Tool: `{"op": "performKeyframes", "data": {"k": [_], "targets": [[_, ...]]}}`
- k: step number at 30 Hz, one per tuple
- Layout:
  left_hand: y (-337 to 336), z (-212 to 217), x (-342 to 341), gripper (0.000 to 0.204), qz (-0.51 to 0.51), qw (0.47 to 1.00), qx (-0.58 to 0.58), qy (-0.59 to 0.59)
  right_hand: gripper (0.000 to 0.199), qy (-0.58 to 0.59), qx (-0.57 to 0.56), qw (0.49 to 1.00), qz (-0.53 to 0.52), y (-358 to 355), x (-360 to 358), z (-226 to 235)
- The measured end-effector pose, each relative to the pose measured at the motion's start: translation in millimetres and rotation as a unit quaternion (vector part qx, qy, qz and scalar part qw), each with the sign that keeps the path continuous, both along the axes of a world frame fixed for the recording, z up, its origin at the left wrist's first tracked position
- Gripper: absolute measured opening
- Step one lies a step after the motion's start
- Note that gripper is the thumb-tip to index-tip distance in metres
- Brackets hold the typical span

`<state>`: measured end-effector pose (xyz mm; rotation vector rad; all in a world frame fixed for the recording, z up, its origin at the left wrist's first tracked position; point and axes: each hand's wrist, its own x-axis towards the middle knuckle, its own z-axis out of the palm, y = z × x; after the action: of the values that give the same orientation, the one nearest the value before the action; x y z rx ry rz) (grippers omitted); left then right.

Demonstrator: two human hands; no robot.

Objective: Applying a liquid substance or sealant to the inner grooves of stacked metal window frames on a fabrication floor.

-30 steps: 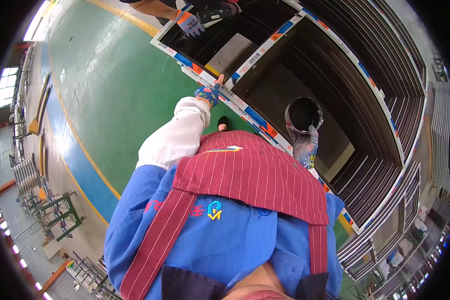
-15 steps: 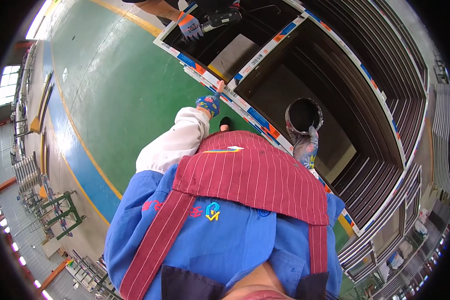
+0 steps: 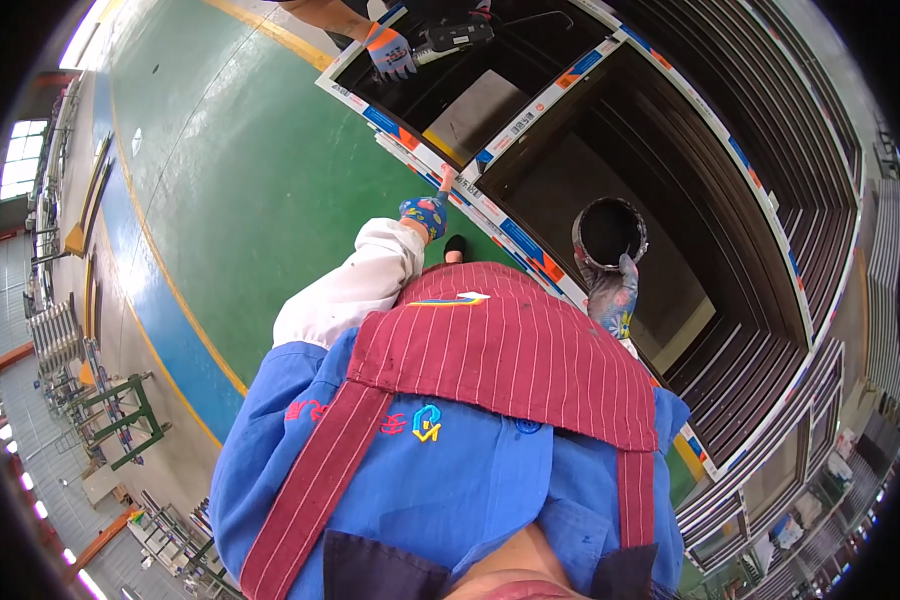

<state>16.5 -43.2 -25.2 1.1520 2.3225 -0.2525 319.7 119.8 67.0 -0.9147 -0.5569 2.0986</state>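
Note:
My right hand (image 3: 614, 292), in a stained floral glove, grips a round open can (image 3: 610, 234) by its near rim. The can is dark inside, its rim crusted with grey smears, and it is held over the dark window frame (image 3: 510, 232). My left hand (image 3: 426, 214) wears a blue floral glove with bare fingertips. One finger stretches out to the near edge of the frame, where the crossbar meets it; the other fingers are mostly hidden. Nothing shows in that hand.
Across the frame, a co-worker's gloved hand (image 3: 390, 52) holds a black power tool (image 3: 455, 38). More dark frames (image 3: 820, 110) are layered at the right. Green floor (image 3: 260, 190) lies to the left, with racks (image 3: 130, 420) beyond a blue stripe.
The surroundings have shifted slightly right and down in the view. My left fingertip stays at the frame edge, and my right hand keeps hold of the can.

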Motion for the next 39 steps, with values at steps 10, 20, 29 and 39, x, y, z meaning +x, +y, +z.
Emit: {"op": "performKeyframes", "data": {"k": [10, 20, 29, 39], "targets": [[-6, -24, 0, 0.027, 0.004, 1.000, -0.015, 0.001, 0.046, 0.019, -0.003, 1.000, 0.004, -1, -2, 0], [10, 31, 17, 0.023, -0.043, 0.997, 0.009, 0.069, 0.044, 0.019, -0.002, 1.000, -0.003, -2, 0, 4], [-21, -70, -14, 0.021, -0.079, 0.996, 0.037, 0.028, 0.043, 0.015, -0.008, 1.000, -0.007, -2, 6, -1], [-23, -78, -14, 0.021, -0.048, 0.995, 0.078, 0.044, 0.044, 0.021, -0.005, 1.000, 0.006, -4, 4, 5]]}}
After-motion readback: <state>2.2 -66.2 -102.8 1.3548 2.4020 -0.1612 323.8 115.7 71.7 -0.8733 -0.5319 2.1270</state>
